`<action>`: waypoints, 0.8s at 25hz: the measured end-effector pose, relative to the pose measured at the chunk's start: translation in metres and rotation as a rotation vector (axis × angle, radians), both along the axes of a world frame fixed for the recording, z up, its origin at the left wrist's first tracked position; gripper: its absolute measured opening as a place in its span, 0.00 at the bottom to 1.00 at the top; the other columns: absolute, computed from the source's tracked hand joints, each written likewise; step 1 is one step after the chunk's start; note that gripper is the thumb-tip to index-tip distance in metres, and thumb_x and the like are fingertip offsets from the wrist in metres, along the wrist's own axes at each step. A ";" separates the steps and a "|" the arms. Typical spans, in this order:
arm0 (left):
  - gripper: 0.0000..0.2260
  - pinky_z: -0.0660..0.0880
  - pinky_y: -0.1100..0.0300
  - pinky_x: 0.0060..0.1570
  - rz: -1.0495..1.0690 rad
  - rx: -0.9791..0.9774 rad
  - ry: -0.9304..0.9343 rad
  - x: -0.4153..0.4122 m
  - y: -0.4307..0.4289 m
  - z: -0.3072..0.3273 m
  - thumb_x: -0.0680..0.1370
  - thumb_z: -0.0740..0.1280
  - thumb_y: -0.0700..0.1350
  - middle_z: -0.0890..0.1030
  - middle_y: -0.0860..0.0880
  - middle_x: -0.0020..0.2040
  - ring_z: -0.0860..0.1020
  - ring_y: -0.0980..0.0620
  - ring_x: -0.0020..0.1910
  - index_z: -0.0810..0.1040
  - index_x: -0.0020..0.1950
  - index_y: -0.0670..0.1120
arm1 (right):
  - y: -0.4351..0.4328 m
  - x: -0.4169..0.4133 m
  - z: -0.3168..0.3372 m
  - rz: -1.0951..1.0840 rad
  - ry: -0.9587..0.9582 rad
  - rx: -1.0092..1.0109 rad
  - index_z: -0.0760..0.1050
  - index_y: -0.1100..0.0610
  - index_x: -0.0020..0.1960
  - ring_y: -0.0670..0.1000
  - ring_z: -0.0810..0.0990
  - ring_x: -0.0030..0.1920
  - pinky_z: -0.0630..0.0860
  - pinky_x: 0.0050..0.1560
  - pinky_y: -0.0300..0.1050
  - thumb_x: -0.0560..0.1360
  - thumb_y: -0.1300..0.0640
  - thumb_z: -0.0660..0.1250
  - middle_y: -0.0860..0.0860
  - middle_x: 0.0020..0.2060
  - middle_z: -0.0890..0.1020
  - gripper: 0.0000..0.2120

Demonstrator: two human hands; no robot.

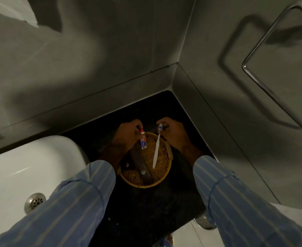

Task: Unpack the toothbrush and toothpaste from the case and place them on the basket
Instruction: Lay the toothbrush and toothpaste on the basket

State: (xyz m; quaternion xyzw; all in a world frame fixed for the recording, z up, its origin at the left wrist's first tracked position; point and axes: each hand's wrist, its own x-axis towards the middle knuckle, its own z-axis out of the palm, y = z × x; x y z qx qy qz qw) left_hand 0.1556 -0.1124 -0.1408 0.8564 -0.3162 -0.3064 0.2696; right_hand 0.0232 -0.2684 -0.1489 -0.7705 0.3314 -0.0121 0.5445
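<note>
A round woven basket [161, 177] sits on the dark counter in the corner. My left hand [127, 131] pinches a small toothpaste tube [143, 142] by its red cap, and the tube hangs over the basket's far part. My right hand [173, 133] holds a white toothbrush [156, 152] by its head end, with the handle pointing down over the basket. Two dark case pieces [139, 164] with small logos lie in the basket's left part.
A white sink [22, 168] with a metal drain [34, 202] lies to the left of the black counter [146, 211]. Grey tiled walls meet in a corner behind the basket. A metal towel rail [257, 50] hangs on the right wall. A round metal fitting [204, 222] shows at the lower right.
</note>
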 end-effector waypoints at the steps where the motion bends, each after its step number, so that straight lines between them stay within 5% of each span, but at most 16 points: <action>1: 0.11 0.81 0.54 0.49 -0.011 0.009 -0.020 0.002 -0.001 -0.001 0.72 0.76 0.41 0.86 0.45 0.44 0.84 0.50 0.45 0.78 0.52 0.46 | -0.001 0.001 -0.002 0.002 0.006 0.000 0.78 0.57 0.60 0.52 0.83 0.51 0.81 0.47 0.42 0.74 0.67 0.69 0.51 0.48 0.81 0.15; 7: 0.12 0.78 0.49 0.55 -0.062 0.059 -0.154 0.006 -0.006 -0.006 0.71 0.76 0.45 0.84 0.50 0.48 0.80 0.50 0.50 0.79 0.52 0.50 | -0.003 0.005 -0.009 -0.020 0.044 0.060 0.76 0.62 0.62 0.59 0.81 0.58 0.80 0.58 0.56 0.74 0.71 0.67 0.61 0.56 0.81 0.17; 20: 0.21 0.69 0.48 0.69 -0.017 -0.039 -0.255 -0.019 0.018 0.018 0.75 0.72 0.47 0.77 0.44 0.65 0.72 0.46 0.68 0.75 0.67 0.46 | 0.006 -0.015 0.009 -0.087 0.026 -0.109 0.66 0.53 0.74 0.52 0.78 0.64 0.76 0.57 0.42 0.74 0.55 0.73 0.54 0.67 0.76 0.32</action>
